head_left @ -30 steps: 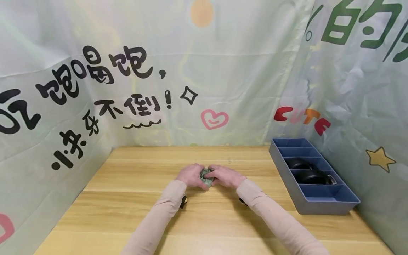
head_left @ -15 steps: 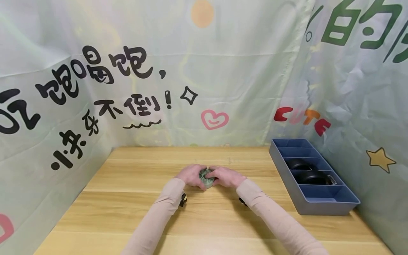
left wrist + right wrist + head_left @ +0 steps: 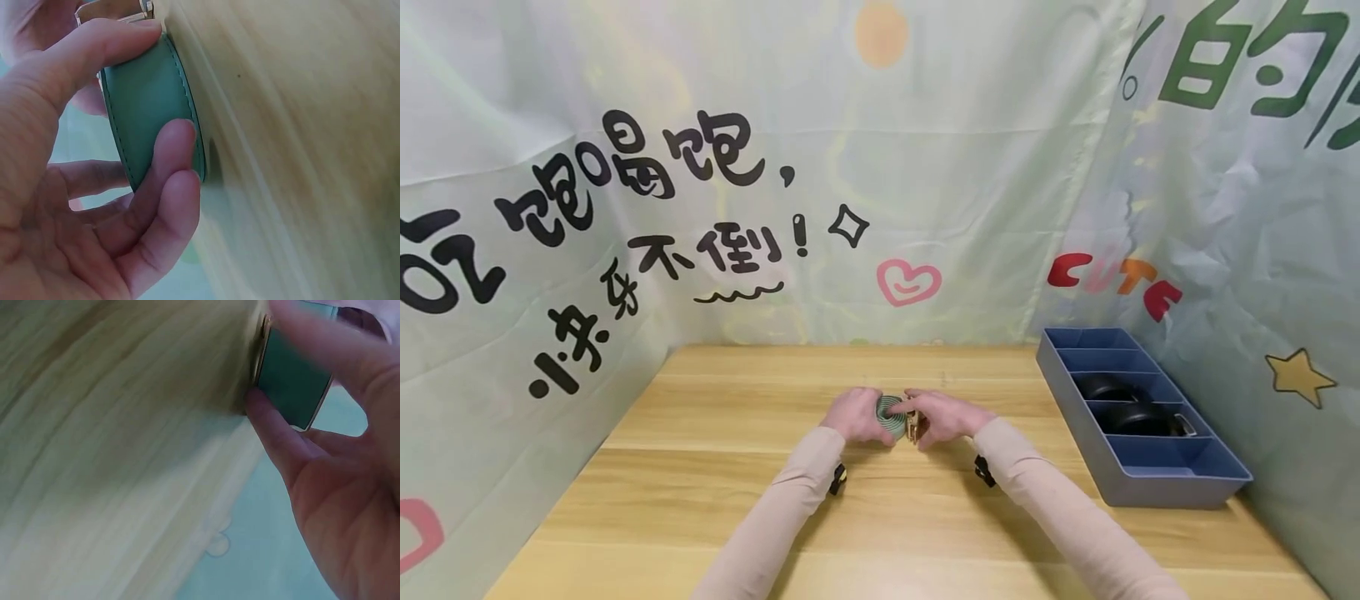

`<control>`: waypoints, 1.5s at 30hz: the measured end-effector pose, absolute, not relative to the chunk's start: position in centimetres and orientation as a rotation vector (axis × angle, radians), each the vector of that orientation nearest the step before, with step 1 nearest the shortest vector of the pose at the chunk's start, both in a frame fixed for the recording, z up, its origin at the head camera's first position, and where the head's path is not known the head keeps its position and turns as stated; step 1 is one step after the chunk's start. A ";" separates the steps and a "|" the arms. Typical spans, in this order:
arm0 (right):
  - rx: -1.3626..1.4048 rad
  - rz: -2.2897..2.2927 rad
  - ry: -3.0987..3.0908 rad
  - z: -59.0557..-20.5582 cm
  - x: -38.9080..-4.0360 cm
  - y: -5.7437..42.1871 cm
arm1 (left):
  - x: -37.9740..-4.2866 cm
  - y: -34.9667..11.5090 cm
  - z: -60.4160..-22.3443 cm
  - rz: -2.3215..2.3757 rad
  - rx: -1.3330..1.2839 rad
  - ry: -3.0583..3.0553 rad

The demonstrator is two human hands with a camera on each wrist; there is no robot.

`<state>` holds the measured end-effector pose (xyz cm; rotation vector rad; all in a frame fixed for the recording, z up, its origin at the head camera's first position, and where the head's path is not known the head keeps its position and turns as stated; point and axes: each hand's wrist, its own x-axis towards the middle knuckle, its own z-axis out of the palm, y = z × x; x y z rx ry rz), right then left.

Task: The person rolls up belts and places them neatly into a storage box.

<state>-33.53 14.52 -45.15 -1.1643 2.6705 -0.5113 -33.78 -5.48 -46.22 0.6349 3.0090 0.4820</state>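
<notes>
A green belt (image 3: 891,419) is wound into a tight coil and stands on its edge on the wooden table. My left hand (image 3: 854,414) grips the coil from the left; the left wrist view shows thumb and fingers on its stitched outer strap (image 3: 140,94). From the other side my right hand (image 3: 951,416) holds the gold buckle (image 3: 913,426) end, with its index finger reaching over the coil's centre. In the right wrist view, a smooth green face with a gold edge (image 3: 294,378) lies between thumb and fingers. The right hand's far fingers are partly hidden.
A blue-grey divided box (image 3: 1180,492) stands at the table's right side. Two black coiled belts (image 3: 1138,419) lie in its middle compartments. Printed cloth (image 3: 985,208) hangs behind the table and along both sides.
My right hand has shifted slightly right and away from the coil, and the gold buckle now shows between them. The left hand keeps its grip. The head view has turned slightly.
</notes>
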 end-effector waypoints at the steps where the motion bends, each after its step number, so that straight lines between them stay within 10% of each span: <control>1: -1.180 -0.505 2.674 -45.2 -33.5 14.6 | -33.8 -5.5 -46.3 0.489 0.633 3.003; 32: -1.277 -0.792 2.874 -46.1 -32.9 15.5 | -34.7 -6.5 -46.8 1.706 0.367 2.055; 45: -0.808 -1.250 2.653 -43.7 -33.4 17.4 | -34.3 -4.9 -46.1 1.858 0.395 2.230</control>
